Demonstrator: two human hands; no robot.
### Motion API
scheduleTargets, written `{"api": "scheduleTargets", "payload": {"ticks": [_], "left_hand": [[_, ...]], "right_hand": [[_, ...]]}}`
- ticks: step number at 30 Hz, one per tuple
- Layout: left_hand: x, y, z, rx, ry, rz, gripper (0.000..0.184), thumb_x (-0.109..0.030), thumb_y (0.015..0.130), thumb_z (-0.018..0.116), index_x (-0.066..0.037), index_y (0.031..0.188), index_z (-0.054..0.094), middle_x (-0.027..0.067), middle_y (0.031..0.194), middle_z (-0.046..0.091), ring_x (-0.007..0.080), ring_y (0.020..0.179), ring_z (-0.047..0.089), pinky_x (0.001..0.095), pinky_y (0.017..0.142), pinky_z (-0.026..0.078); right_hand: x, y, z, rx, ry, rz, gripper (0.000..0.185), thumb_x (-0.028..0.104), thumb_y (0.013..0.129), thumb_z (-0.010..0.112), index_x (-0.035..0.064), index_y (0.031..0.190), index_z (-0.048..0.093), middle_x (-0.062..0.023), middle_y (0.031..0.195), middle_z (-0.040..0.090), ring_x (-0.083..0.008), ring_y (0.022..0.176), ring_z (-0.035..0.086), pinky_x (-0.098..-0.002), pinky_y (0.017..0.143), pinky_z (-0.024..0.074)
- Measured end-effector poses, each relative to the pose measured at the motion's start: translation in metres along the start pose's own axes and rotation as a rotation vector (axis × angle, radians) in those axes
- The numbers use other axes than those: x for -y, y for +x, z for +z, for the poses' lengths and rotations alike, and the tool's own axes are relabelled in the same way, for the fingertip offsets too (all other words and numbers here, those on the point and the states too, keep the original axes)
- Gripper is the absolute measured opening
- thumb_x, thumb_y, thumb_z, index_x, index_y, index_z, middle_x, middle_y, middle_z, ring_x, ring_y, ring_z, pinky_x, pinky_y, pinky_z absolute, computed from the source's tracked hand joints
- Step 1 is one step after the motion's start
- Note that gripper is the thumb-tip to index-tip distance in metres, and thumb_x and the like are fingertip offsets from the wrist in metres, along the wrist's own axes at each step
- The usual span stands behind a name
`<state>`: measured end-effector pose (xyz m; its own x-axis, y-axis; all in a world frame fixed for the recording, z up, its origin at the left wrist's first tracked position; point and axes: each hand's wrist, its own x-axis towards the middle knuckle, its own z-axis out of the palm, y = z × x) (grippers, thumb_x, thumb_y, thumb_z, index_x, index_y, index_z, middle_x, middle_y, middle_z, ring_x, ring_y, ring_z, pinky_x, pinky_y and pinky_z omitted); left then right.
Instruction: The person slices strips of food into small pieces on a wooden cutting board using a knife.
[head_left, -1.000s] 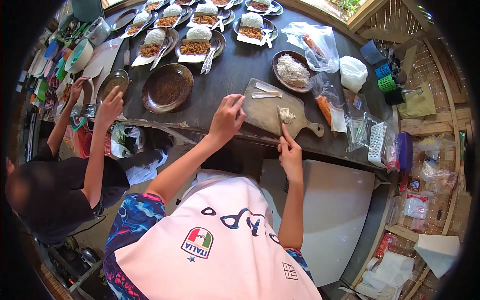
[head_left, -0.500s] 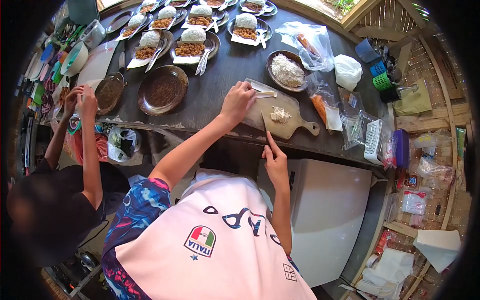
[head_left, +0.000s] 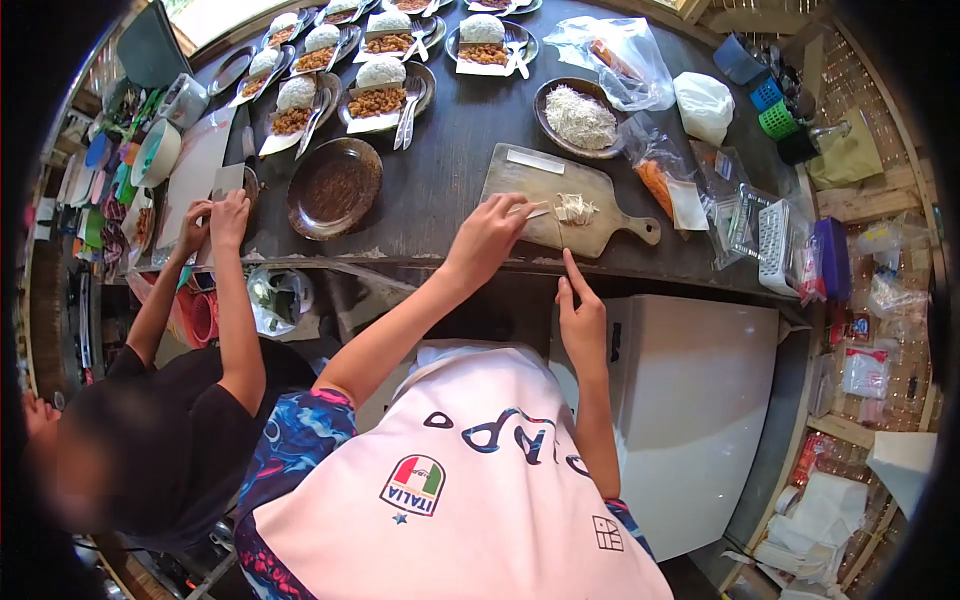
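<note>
A wooden cutting board point(head_left: 600, 232) lies near the table's front edge. My left hand point(head_left: 490, 235) pinches pale food strips point(head_left: 537, 209) at the board's left front. Thin pale shreds point(head_left: 576, 209) form a small pile beside them. My right hand point(head_left: 580, 310) grips a knife point(head_left: 564, 240), its index finger stretched along it; the blade shows as a thin dark line next to the strips, and the handle is hidden in the hand. A flat whitish rectangular piece point(head_left: 535, 162) lies at the board's far left.
A bowl of white shreds point(head_left: 580, 118) stands behind the board. Several plates of rice point(head_left: 380, 72) fill the back. An unfilled brown plate point(head_left: 335, 190) sits left. Plastic bags point(head_left: 655, 175) lie right. A co-worker's hands point(head_left: 215, 220) hold a pale sheet at far left.
My left hand has moved from the whitish piece at the board's far left to the front, now pinching strips beside the knife. The co-worker's hands have moved right with the sheet.
</note>
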<state>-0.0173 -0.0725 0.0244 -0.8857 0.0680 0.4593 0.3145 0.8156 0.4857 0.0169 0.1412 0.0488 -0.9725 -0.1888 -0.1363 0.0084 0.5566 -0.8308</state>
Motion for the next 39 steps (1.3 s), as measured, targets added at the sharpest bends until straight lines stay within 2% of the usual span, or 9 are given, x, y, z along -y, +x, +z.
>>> {"api": "scheduleTargets", "payload": {"ticks": [2, 6, 10, 17, 19, 20, 22, 26, 39], "left_hand": [[0.001, 0.000, 0.011, -0.009, 0.065, -0.010, 0.038, -0.004, 0.095, 0.066, -0.002, 0.133, 0.066, 0.0133, 0.124, 0.066, 0.0325, 0.112, 0.063, 0.0435, 0.098, 0.053], [0.003, 0.012, 0.010, 0.088, 0.080, -0.007, 0.044, -0.001, 0.093, 0.064, -0.001, 0.136, 0.064, 0.0132, 0.123, 0.066, 0.0307, 0.115, 0.062, 0.0411, 0.100, 0.051], [0.007, 0.012, 0.014, 0.076, 0.133, 0.076, 0.047, 0.001, 0.090, 0.064, 0.000, 0.138, 0.063, 0.0136, 0.118, 0.066, 0.0326, 0.114, 0.061, 0.0406, 0.099, 0.051], [0.017, 0.029, 0.006, 0.203, -0.241, -0.182, 0.045, 0.001, 0.088, 0.069, -0.001, 0.133, 0.067, 0.0137, 0.112, 0.067, 0.0337, 0.107, 0.061, 0.0414, 0.095, 0.051], [0.012, 0.030, 0.000, 0.306, -0.405, -0.268, 0.043, 0.001, 0.089, 0.068, -0.002, 0.132, 0.068, 0.0134, 0.109, 0.067, 0.0323, 0.105, 0.061, 0.0406, 0.094, 0.053], [0.008, 0.027, -0.002, 0.253, -0.226, -0.160, 0.042, 0.001, 0.090, 0.068, -0.002, 0.132, 0.068, 0.0130, 0.110, 0.067, 0.0317, 0.106, 0.062, 0.0404, 0.094, 0.053], [-0.003, 0.018, -0.006, 0.143, 0.128, 0.060, 0.041, 0.001, 0.090, 0.068, -0.001, 0.131, 0.068, 0.0121, 0.112, 0.066, 0.0304, 0.108, 0.062, 0.0399, 0.094, 0.054], [-0.007, -0.008, 0.007, 0.173, 0.148, 0.110, 0.043, 0.004, 0.088, 0.066, 0.002, 0.130, 0.066, 0.0122, 0.120, 0.063, 0.0304, 0.114, 0.061, 0.0407, 0.100, 0.053], [-0.010, -0.002, 0.007, 0.306, 0.297, 0.209, 0.061, -0.001, 0.082, 0.066, 0.005, 0.142, 0.056, 0.0136, 0.139, 0.052, 0.0301, 0.128, 0.052, 0.0400, 0.112, 0.046]], "right_hand": [[-0.005, 0.002, 0.003, -0.007, -0.049, -0.037, 0.045, 0.022, 0.108, 0.056, 0.0244, 0.153, 0.055, -0.0232, 0.116, 0.074, -0.0348, 0.104, 0.073, -0.0415, 0.094, 0.0540], [0.008, 0.000, -0.002, 0.034, 0.015, 0.015, 0.045, 0.023, 0.108, 0.056, 0.0237, 0.153, 0.056, -0.0252, 0.130, 0.069, -0.0399, 0.120, 0.067, -0.0437, 0.100, 0.0525], [0.004, -0.004, 0.001, 0.044, 0.029, 0.011, 0.045, 0.022, 0.108, 0.056, 0.0237, 0.153, 0.056, -0.0247, 0.129, 0.069, -0.0410, 0.118, 0.068, -0.0429, 0.099, 0.0528], [-0.009, -0.006, 0.001, -0.025, 0.074, -0.027, 0.045, 0.020, 0.107, 0.056, 0.0233, 0.152, 0.056, -0.0247, 0.123, 0.071, -0.0414, 0.112, 0.069, -0.0438, 0.096, 0.0531], [-0.013, -0.005, 0.003, -0.087, 0.069, -0.103, 0.046, 0.021, 0.107, 0.057, 0.0236, 0.153, 0.056, -0.0201, 0.095, 0.067, -0.0296, 0.084, 0.061, -0.0391, 0.084, 0.0528], [-0.015, -0.005, 0.004, -0.116, 0.066, -0.139, 0.046, 0.021, 0.107, 0.058, 0.0237, 0.153, 0.056, -0.0178, 0.081, 0.066, -0.0237, 0.070, 0.058, -0.0368, 0.078, 0.0526], [-0.011, -0.005, 0.001, -0.096, 0.064, -0.115, 0.045, 0.021, 0.107, 0.057, 0.0232, 0.152, 0.057, -0.0211, 0.090, 0.069, -0.0280, 0.075, 0.064, -0.0387, 0.081, 0.0536], [-0.012, -0.009, 0.005, -0.081, 0.004, -0.142, 0.046, 0.020, 0.106, 0.056, 0.0273, 0.152, 0.056, -0.0211, 0.104, 0.071, -0.0410, 0.096, 0.070, -0.0462, 0.085, 0.0555], [-0.004, 0.000, 0.007, -0.058, -0.296, -0.108, 0.049, 0.021, 0.105, 0.058, 0.0323, 0.153, 0.055, -0.0148, 0.089, 0.066, -0.0377, 0.079, 0.070, -0.0504, 0.072, 0.0580]]}}
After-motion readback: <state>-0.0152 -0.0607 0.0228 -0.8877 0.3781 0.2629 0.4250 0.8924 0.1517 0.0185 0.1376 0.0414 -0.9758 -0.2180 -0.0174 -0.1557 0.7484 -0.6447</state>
